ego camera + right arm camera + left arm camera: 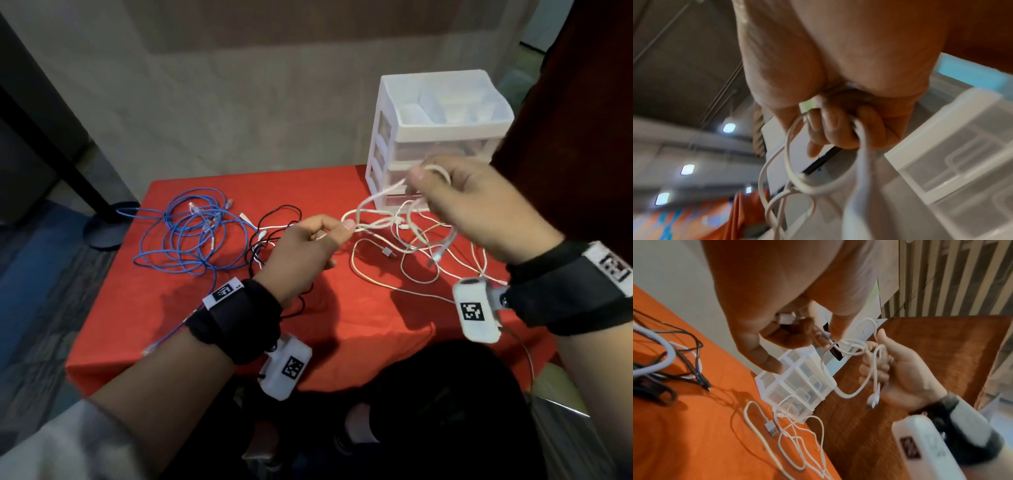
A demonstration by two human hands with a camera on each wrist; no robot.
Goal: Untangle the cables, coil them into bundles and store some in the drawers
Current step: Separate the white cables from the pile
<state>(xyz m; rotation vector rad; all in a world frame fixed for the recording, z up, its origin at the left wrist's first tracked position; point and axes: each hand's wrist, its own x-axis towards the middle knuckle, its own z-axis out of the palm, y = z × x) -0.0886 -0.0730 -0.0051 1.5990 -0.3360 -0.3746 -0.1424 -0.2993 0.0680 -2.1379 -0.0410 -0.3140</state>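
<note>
Red-clothed table [342,325] spread below both grips. White drawer unit [435,130] standing just behind the right grip. Blue network cables [191,236] and black cable [274,219] piled left of the left grip. Right hand [479,209] clamped on white cable [376,219] loops, raised; left hand [305,253] pinching the same tangle lower, between thumb and fingers.

Each wrist wears a wide black band [239,318] with a white box [287,368] clipped on. The boxes have black-and-white square marks. One grey sleeve [65,445] shows.
</note>
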